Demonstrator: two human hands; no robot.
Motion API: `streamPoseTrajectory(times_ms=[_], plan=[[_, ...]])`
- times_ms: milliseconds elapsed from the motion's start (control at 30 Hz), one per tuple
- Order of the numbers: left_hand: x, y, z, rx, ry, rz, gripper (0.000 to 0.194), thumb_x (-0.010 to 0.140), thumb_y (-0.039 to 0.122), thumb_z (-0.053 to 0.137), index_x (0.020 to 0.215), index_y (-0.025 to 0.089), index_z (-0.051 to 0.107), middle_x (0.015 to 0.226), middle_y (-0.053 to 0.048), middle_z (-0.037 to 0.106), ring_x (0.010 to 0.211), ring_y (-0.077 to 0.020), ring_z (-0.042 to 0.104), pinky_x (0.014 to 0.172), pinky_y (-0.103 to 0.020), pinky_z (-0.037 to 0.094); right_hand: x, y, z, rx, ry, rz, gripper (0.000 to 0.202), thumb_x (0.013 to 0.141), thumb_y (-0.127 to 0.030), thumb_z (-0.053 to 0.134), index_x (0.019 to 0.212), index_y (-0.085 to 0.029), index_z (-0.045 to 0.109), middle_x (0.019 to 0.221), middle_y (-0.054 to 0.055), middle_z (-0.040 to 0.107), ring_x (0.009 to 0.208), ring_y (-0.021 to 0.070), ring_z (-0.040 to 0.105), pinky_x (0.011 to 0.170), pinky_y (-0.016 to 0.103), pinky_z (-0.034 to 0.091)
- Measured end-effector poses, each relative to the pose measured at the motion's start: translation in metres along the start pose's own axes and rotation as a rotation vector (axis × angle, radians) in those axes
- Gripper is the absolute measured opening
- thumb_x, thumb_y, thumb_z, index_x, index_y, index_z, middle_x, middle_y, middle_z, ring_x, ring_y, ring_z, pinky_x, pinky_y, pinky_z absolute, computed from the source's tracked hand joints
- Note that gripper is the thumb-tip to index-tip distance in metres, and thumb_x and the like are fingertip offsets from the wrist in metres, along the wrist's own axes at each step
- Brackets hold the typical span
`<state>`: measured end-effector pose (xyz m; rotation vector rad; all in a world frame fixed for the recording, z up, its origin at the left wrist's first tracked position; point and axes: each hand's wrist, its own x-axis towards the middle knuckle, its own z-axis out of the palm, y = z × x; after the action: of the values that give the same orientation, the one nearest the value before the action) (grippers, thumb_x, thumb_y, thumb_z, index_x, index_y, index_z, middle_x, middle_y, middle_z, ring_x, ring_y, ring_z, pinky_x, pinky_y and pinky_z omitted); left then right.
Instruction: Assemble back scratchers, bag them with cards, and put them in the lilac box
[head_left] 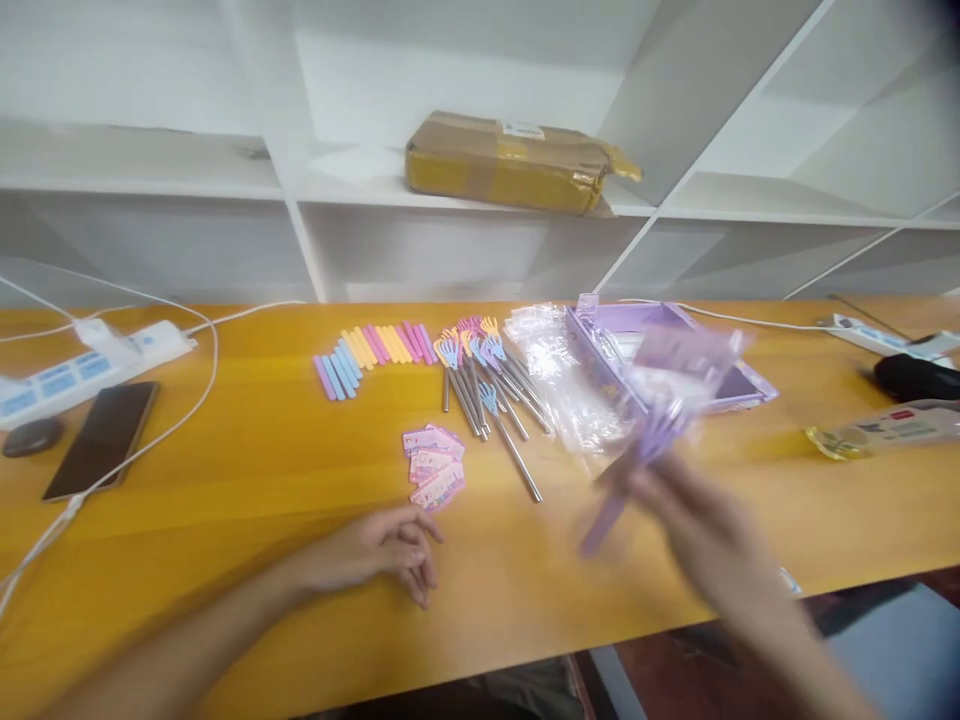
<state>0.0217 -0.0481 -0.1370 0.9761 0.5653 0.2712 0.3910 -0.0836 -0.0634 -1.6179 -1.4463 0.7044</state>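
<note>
Blurred by motion, my right hand (694, 505) is closed around a purple back scratcher (604, 525) with a hand-shaped head. A clear wrapper with a pink card (686, 355) seems to be with it. My left hand (397, 550) rests over the table, fingers loosely bent and apart, holding nothing. Just beyond it lie several pink printed cards (435, 467). Farther back is a pile of metal-stemmed back scratchers (469, 375) with coloured hand heads, one light blue (514, 450) lying nearer me. Coloured handle tubes (375, 347) are lined up to their left.
Clear plastic bags (562, 385) lie beside an open purple box (750, 390). At left are a phone (101, 440), a mouse (34, 437), a power strip (94, 370) and loose cables. A packaged item (892, 428) lies right. A taped carton (502, 165) sits on the shelf.
</note>
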Motion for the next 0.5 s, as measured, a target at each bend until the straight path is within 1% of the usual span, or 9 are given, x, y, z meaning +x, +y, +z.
streamPoseTrajectory(times_ms=[67, 100, 167, 200, 267, 300, 333, 400, 500], plan=[[0.002, -0.001, 0.0, 0.035, 0.002, -0.012, 0.043, 0.096, 0.051, 0.073, 0.118, 0.017, 0.057, 0.098, -0.008, 0.073, 0.08, -0.0208, 0.078, 0.079, -0.035, 0.059, 0.076, -0.007, -0.054, -0.21, 0.214, -0.048, 0.049, 0.093, -0.073, 0.063, 0.084, -0.026, 0.075, 0.08, 0.009, 0.07, 0.079, 0.026, 0.064, 0.074, 0.041, 0.05], [0.002, -0.002, 0.0, 0.042, -0.005, -0.015, 0.044, 0.096, 0.051, 0.073, 0.119, 0.017, 0.056, 0.098, -0.008, 0.073, 0.08, -0.0206, 0.078, 0.079, -0.035, 0.059, 0.112, -0.007, -0.075, -0.277, 0.298, -0.049, 0.047, 0.097, -0.068, 0.062, 0.088, -0.024, 0.075, 0.083, 0.01, 0.07, 0.079, 0.0228, 0.062, 0.075, 0.04, 0.048], [0.003, -0.004, 0.001, 0.045, -0.02, -0.012, 0.045, 0.096, 0.052, 0.072, 0.119, 0.017, 0.056, 0.098, -0.008, 0.073, 0.079, -0.0204, 0.078, 0.079, -0.035, 0.059, 0.176, 0.001, -0.1, -0.368, 0.364, -0.012, 0.046, 0.106, -0.057, 0.054, 0.101, -0.016, 0.075, 0.095, 0.014, 0.072, 0.075, 0.0154, 0.059, 0.074, 0.036, 0.045], [0.003, -0.004, 0.0, 0.045, -0.022, -0.008, 0.045, 0.097, 0.053, 0.071, 0.119, 0.016, 0.056, 0.098, -0.008, 0.073, 0.079, -0.0203, 0.078, 0.08, -0.036, 0.059, 0.202, 0.008, -0.105, -0.418, 0.337, 0.008, 0.048, 0.11, -0.052, 0.045, 0.11, -0.011, 0.072, 0.101, 0.017, 0.072, 0.075, 0.0124, 0.059, 0.075, 0.034, 0.046], [0.002, -0.005, -0.001, 0.04, -0.022, 0.0, 0.045, 0.098, 0.053, 0.068, 0.121, 0.016, 0.055, 0.098, -0.008, 0.072, 0.078, -0.0202, 0.078, 0.08, -0.036, 0.059, 0.241, 0.029, -0.103, -0.47, 0.267, 0.053, 0.055, 0.114, -0.046, 0.036, 0.11, -0.004, 0.07, 0.099, 0.02, 0.072, 0.071, 0.0105, 0.06, 0.073, 0.032, 0.048], [0.001, -0.006, -0.002, 0.035, -0.024, 0.003, 0.044, 0.099, 0.053, 0.068, 0.121, 0.016, 0.055, 0.098, -0.008, 0.072, 0.078, -0.0203, 0.078, 0.079, -0.036, 0.059, 0.255, 0.04, -0.098, -0.505, 0.235, 0.071, 0.055, 0.115, -0.044, 0.035, 0.107, -0.003, 0.07, 0.094, 0.018, 0.072, 0.069, 0.0109, 0.061, 0.071, 0.031, 0.05], [0.001, -0.006, -0.003, 0.029, -0.029, 0.006, 0.044, 0.099, 0.052, 0.068, 0.121, 0.016, 0.056, 0.098, -0.009, 0.072, 0.078, -0.0205, 0.078, 0.079, -0.035, 0.059, 0.265, 0.052, -0.092, -0.547, 0.21, 0.082, 0.049, 0.115, -0.042, 0.04, 0.107, -0.004, 0.07, 0.091, 0.015, 0.071, 0.069, 0.0117, 0.062, 0.069, 0.03, 0.052], [0.001, -0.008, -0.005, 0.011, -0.044, 0.01, 0.043, 0.098, 0.051, 0.069, 0.12, 0.016, 0.056, 0.098, -0.009, 0.073, 0.078, -0.0209, 0.078, 0.077, -0.035, 0.058, 0.278, 0.076, -0.078, -0.646, 0.186, 0.055, 0.034, 0.109, -0.042, 0.057, 0.116, -0.01, 0.068, 0.101, 0.008, 0.071, 0.08, 0.0141, 0.068, 0.074, 0.031, 0.06], [0.006, -0.006, -0.008, -0.008, -0.047, 0.009, 0.043, 0.097, 0.052, 0.07, 0.119, 0.016, 0.059, 0.098, -0.01, 0.074, 0.077, -0.021, 0.077, 0.077, -0.035, 0.057, 0.283, 0.103, -0.062, -0.811, 0.202, -0.131, 0.032, 0.106, -0.04, 0.064, 0.126, -0.016, 0.066, 0.12, 0.009, 0.069, 0.1, 0.0193, 0.07, 0.086, 0.038, 0.063]])
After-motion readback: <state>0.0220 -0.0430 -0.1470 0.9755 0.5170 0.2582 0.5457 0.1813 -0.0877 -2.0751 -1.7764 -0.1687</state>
